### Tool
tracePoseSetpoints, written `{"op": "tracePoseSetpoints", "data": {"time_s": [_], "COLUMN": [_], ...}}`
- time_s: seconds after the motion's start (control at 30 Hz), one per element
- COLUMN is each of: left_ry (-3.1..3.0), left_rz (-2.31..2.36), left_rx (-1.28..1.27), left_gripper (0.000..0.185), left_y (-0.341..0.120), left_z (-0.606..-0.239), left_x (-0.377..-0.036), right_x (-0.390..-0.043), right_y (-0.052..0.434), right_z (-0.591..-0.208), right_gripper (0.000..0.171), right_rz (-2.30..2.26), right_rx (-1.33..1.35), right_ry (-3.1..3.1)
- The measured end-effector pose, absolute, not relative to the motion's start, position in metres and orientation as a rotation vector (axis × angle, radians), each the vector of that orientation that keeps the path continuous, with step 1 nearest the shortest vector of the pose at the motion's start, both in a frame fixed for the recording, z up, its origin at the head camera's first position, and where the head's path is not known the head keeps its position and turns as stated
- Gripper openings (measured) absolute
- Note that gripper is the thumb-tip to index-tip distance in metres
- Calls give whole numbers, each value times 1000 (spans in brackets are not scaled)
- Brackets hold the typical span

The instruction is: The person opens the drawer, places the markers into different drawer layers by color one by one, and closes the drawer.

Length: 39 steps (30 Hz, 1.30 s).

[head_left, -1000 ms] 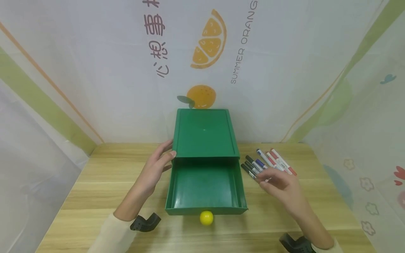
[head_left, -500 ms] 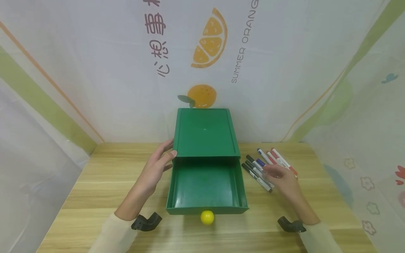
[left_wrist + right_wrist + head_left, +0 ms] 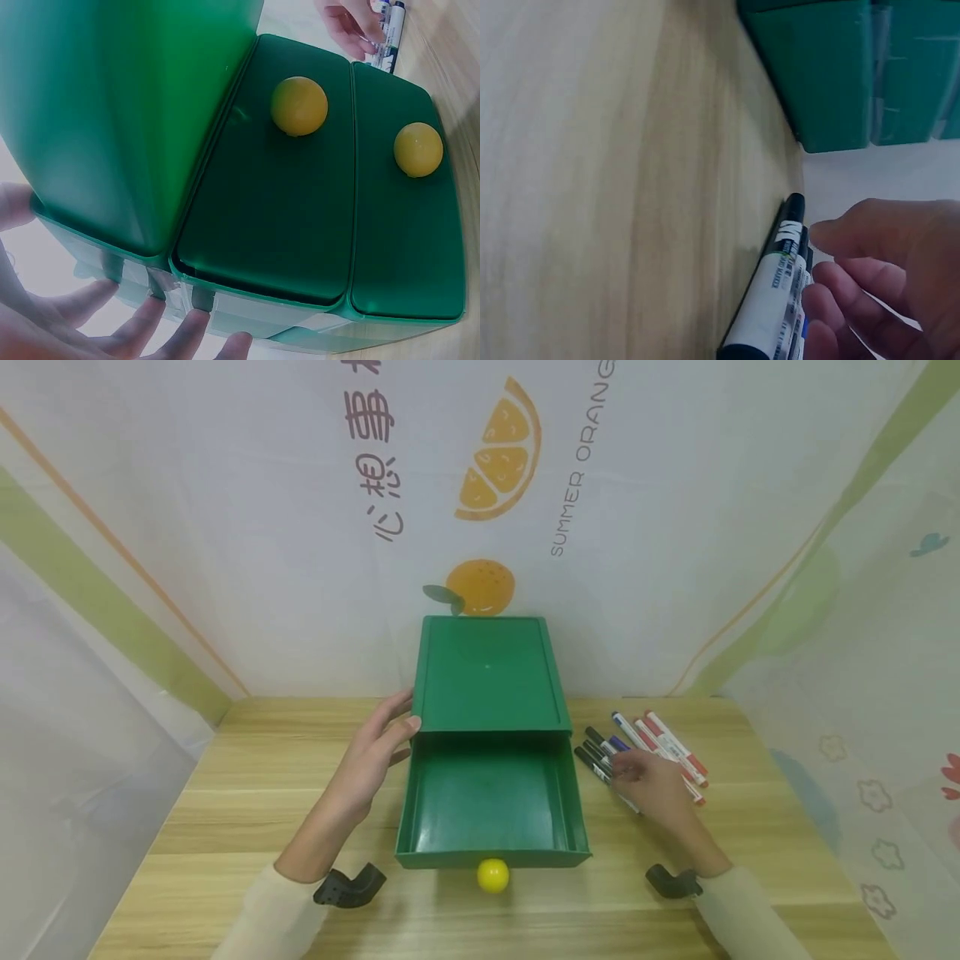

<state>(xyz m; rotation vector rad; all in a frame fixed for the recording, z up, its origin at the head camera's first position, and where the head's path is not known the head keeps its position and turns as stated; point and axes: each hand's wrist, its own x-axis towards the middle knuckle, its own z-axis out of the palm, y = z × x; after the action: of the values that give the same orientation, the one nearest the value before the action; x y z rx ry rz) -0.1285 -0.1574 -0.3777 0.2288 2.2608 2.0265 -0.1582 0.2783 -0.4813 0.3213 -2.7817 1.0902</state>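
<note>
The backdrop (image 3: 675, 485) behind the green box (image 3: 487, 672) carries the only print that can be read. To the right of the orange slice (image 3: 498, 452) drawn on it, grey letters run upward: "SUMMER ORANG", and the top edge of the picture cuts the last word. To the left of the slice there is a column of red-brown Chinese characters, "心想事", and one more character above them is cut by the edge. The pens (image 3: 660, 747) to the right of the box have white labels with small print. In the right wrist view the label of a black pen (image 3: 769, 300) shows print too, but it is too blurred to read.
</note>
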Motion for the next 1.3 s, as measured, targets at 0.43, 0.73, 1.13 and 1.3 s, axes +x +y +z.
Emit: {"op": "tracePoseSetpoints", "data": {"time_s": [0.43, 0.73, 1.13, 1.3], "left_ry": [2273, 2274, 2266, 2265], "left_rz": [2022, 2022, 2024, 2026], "left_rx": [214, 217, 210, 215], "left_gripper": [63, 63, 64, 63], "left_y": [-156, -157, -156, -157], "left_z": [-378, -377, -377, -378], "left_x": [-129, -128, -129, -129], "right_x": [-159, -161, -160, -161], "right_y": [271, 267, 260, 260], "right_z": [-485, -485, -487, -489], "right_gripper": [26, 25, 24, 27], "right_rz": [839, 748, 715, 713], "right_rx": [343, 355, 437, 447], "right_ry": [-2844, -2903, -2911, -2943]}}
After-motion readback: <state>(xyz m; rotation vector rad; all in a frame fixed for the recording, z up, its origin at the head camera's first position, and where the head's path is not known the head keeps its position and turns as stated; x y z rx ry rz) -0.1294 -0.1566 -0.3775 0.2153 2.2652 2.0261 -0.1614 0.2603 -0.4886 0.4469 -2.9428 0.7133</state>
